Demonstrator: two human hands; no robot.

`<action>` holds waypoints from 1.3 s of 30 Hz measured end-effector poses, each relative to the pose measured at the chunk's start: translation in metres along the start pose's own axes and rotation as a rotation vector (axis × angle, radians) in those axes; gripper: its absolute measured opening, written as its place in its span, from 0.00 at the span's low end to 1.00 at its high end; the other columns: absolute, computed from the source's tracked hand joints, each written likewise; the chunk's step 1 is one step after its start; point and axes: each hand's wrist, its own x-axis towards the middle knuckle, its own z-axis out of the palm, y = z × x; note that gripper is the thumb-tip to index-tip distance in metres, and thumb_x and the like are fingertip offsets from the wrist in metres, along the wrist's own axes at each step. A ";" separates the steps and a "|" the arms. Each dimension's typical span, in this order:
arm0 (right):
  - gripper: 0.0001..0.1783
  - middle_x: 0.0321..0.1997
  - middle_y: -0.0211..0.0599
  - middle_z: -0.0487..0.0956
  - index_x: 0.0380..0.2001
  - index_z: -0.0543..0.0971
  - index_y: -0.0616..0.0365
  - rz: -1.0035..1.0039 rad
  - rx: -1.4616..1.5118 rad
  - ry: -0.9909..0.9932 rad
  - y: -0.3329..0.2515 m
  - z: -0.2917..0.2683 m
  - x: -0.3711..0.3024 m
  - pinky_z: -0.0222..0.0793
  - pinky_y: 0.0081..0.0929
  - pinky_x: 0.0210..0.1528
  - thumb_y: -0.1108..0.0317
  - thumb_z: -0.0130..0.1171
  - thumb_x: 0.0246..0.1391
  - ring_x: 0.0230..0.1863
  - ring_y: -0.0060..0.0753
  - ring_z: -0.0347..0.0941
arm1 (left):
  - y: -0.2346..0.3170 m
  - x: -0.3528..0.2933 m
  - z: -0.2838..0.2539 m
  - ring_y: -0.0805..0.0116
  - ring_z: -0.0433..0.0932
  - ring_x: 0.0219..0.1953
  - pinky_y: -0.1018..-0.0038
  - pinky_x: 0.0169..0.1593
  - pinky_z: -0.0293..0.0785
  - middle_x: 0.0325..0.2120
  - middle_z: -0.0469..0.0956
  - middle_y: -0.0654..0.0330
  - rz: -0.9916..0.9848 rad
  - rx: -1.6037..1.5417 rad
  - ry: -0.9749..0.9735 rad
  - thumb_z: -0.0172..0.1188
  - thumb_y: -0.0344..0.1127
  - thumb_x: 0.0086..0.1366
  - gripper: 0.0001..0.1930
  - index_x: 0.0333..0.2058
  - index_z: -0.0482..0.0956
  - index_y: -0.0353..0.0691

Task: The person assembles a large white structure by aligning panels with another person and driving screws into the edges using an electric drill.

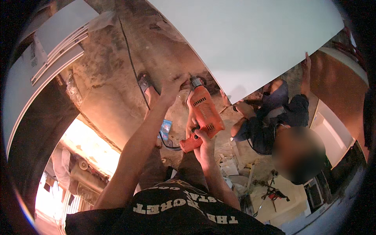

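Observation:
My right hand [205,147] is wrapped round the handle of an orange power drill [206,111], which points away from me with its metal chuck [196,81] at the far end. A black cord runs from the drill's handle. My left hand [174,87] reaches forward beside the chuck, its fingers drawn together close to the drill's tip. What these fingers pinch is too dim to make out. Just right of the chuck is the edge of a large white panel [258,43], apart from my hands.
A co-worker [280,113] at the right has a hand on the panel's edge. Several white boards [66,27] are stacked at the far left. The black cord [129,51] crosses the dirty floor. A blue packet [165,129] lies near my feet, with scraps [231,168] at the lower right.

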 end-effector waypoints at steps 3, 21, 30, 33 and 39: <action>0.36 0.58 0.41 0.68 0.59 0.61 0.56 0.025 0.015 0.010 -0.001 0.008 0.001 0.72 0.32 0.40 0.73 0.62 0.44 0.46 0.31 0.71 | -0.007 0.002 -0.002 0.75 0.75 0.30 0.78 0.36 0.75 0.31 0.77 0.61 0.015 -0.122 0.023 0.60 0.36 0.62 0.12 0.39 0.77 0.31; 0.38 0.58 0.41 0.65 0.61 0.59 0.54 -0.033 -0.119 0.041 -0.030 0.016 0.010 0.71 0.30 0.42 0.73 0.60 0.45 0.47 0.34 0.69 | -0.016 0.017 0.026 0.76 0.76 0.29 0.81 0.33 0.75 0.29 0.78 0.62 0.062 -0.132 0.054 0.61 0.39 0.62 0.15 0.39 0.80 0.31; 0.38 0.59 0.39 0.65 0.61 0.59 0.51 -0.057 -0.235 0.089 -0.046 0.017 0.011 0.71 0.30 0.41 0.73 0.60 0.46 0.48 0.33 0.68 | -0.014 0.036 0.041 0.81 0.71 0.22 0.80 0.23 0.67 0.23 0.76 0.66 0.089 -0.249 0.107 0.59 0.38 0.63 0.11 0.35 0.81 0.35; 0.37 0.58 0.39 0.65 0.61 0.60 0.51 -0.068 -0.270 0.063 -0.051 0.024 0.008 0.72 0.31 0.39 0.73 0.60 0.45 0.47 0.34 0.69 | -0.021 0.051 0.036 0.81 0.71 0.21 0.81 0.21 0.65 0.23 0.76 0.66 0.096 -0.224 0.149 0.59 0.39 0.63 0.11 0.34 0.81 0.36; 0.35 0.55 0.38 0.68 0.59 0.61 0.53 -0.069 -0.278 0.070 -0.053 0.030 0.004 0.72 0.31 0.39 0.75 0.57 0.46 0.44 0.33 0.71 | -0.042 0.070 0.036 0.77 0.75 0.28 0.80 0.30 0.72 0.28 0.78 0.62 0.113 -0.310 0.178 0.61 0.38 0.61 0.11 0.37 0.81 0.36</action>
